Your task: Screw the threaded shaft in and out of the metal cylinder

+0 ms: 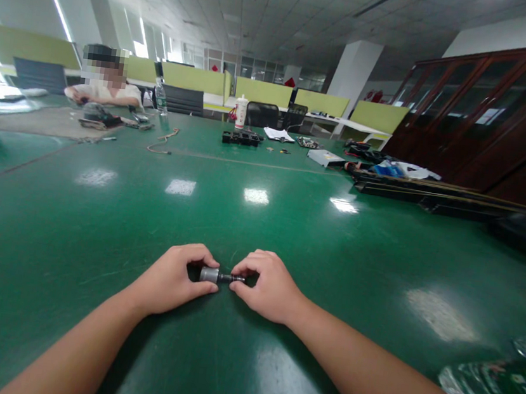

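A small tool [209, 274], a dull grey cylinder at left with a thin, dark, ridged shaft at right, was held level at the near middle of the glossy green table [96, 228]. The left hand [170, 280] held the cylinder between thumb and forefinger; the right hand [271, 287] had its fingers narrowed, seemingly pinching the shaft. A clear plastic bottle [500, 393] was near right, dark glass-doored cabinets [489, 110] far right.

both hands [171, 280] [271, 289] curl toward each other, seemingly pinching.
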Available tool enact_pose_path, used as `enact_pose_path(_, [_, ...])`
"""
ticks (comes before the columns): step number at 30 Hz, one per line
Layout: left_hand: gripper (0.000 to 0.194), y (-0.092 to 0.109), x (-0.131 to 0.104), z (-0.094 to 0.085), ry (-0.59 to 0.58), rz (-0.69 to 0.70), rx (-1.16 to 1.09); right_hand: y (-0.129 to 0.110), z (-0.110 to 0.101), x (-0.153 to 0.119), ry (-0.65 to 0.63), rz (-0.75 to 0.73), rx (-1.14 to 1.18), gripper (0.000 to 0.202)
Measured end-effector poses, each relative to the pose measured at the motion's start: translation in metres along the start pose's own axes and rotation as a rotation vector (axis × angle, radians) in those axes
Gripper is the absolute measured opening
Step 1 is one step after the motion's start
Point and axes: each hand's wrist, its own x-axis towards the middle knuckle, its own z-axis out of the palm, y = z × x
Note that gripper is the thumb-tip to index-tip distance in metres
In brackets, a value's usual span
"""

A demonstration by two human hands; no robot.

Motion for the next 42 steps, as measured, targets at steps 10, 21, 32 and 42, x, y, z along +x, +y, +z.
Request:
enact_pose_path(10, [0.019,-0.0065,-0.0009,-0.0022,0.030,-0.008,0.024,0.0015,-0.0041,-0.0008,0.036,0.101,-0.069,0.005])
enact_pose_path(21, [0.019,-0.0083,0.0002,-0.0016,0.048,-0.010,0.017,0.0031,-0.0076,-0.0006,0.053,0.156,-0.084,0.005])
enact_pose_path(32, [0.020,-0.0068,0.0005,-0.0020,0.047,-0.015,0.022,0.0049,-0.0077,-0.0011,0.044,0.143,-0.094,0.005])
enact_pose_path(42, [0.020,-0.0069,0.0006,-0.0031,0.041,-0.021,0.008,0.0050,-0.0078,-0.0018,0.049,0.150,-0.074,0.005])
